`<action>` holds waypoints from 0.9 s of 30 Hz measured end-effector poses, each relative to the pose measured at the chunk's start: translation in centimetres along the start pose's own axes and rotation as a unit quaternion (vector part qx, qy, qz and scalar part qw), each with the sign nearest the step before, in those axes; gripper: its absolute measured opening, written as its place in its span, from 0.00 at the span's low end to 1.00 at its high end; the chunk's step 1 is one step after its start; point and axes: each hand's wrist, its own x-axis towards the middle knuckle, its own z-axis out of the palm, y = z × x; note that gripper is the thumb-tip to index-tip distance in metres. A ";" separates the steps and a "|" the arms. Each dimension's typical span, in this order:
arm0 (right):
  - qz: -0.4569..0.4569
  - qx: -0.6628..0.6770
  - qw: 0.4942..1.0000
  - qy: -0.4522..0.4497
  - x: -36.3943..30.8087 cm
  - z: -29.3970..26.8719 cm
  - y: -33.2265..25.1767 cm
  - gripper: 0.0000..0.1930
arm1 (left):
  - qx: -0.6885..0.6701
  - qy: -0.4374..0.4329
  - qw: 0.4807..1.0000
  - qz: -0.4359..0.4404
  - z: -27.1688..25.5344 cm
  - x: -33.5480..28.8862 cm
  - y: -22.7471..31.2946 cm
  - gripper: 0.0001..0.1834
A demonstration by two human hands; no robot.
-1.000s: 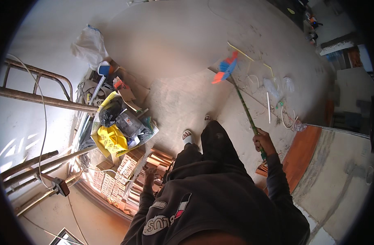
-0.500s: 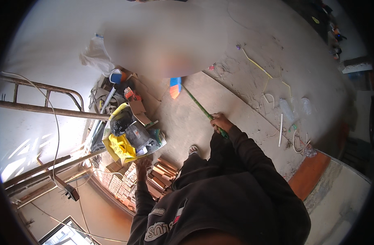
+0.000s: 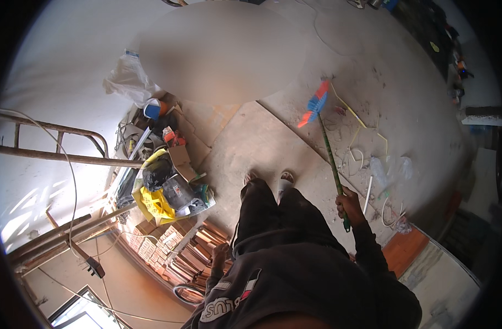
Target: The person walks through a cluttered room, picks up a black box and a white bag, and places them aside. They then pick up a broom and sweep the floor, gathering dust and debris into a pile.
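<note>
My right hand is closed around the lower end of a broom's green handle. The broom slants away from me, and its blue and orange-red bristles are spread over the floor at the far end. My left hand hangs low beside my hip, near long reddish-brown strips stacked on the left. Nothing shows in it, but its fingers are too dark and small to read.
An open box holding yellow and black bags stands at left, with clutter behind it. A metal ladder leans there. Yellow strips, a white tube and clear plastic litter the floor at right. A blurred patch hides the far middle.
The broom has swung right, its bristles moving from the middle floor to beside the yellow strips. My right hand moved right and nearer. My left hand left the box's side and came toward my hip.
</note>
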 end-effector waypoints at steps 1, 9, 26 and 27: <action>0.001 0.011 1.000 -0.020 0.3 0.3 -0.5 0.24 | -0.016 0.005 1.000 0.014 -0.3 1.1 -0.1 0.15; -0.056 0.111 0.971 -0.203 8.5 11.1 -7.9 0.16 | -0.195 0.014 0.977 -0.081 -7.6 11.1 12.0 0.16; 0.014 -0.009 0.998 0.065 11.1 14.5 -10.7 0.33 | -0.116 0.072 0.990 -0.048 -26.8 23.5 23.3 0.10; 0.022 0.005 0.998 0.053 9.2 13.8 -11.4 0.33 | -0.107 0.059 0.991 -0.054 -26.4 23.6 23.7 0.09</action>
